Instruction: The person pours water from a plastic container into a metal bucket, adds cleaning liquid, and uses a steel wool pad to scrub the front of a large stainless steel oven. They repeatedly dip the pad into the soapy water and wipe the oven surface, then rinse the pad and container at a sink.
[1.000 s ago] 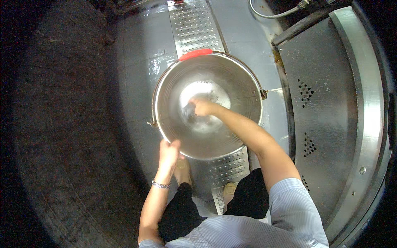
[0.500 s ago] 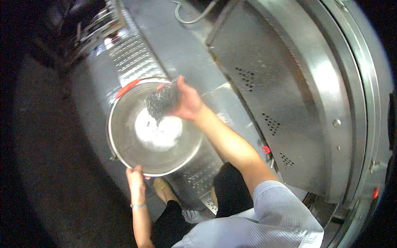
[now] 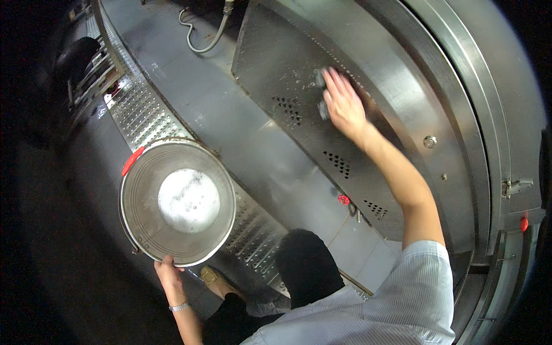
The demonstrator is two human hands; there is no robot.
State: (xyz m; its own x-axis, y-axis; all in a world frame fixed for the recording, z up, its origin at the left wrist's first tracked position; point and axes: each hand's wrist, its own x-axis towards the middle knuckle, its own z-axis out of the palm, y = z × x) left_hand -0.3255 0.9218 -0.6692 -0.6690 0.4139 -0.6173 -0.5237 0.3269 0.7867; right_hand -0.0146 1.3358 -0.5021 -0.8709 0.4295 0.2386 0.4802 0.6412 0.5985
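Observation:
My left hand (image 3: 168, 272) is closed on the near rim of a round metal bucket (image 3: 140, 195), which is tilted toward me. White suds (image 3: 194, 202) cover the liquid at its bottom, and a red piece (image 3: 133, 161) sits on its outer rim. Out to the right, my right hand (image 3: 345, 108) presses a grey steel wool scrubber (image 3: 324, 109) against a stainless steel panel (image 3: 287, 63). The palm hides much of the scrubber, and the fingers are slightly blurred. Wet streaks show on the panel around it.
Perforated metal grating (image 3: 144, 118) runs along the grey tiled floor (image 3: 213, 103) beneath the bucket. A red valve knob (image 3: 343, 199) sticks out below the panel. At the top hangs a pale hose (image 3: 215, 40). The panel has clusters of holes, and a latch (image 3: 517, 186) is at far right.
My right hand has moved from above the bucket to the steel panel on the right, carrying the steel wool scrubber. My left hand still grips the bucket, now lower left in view.

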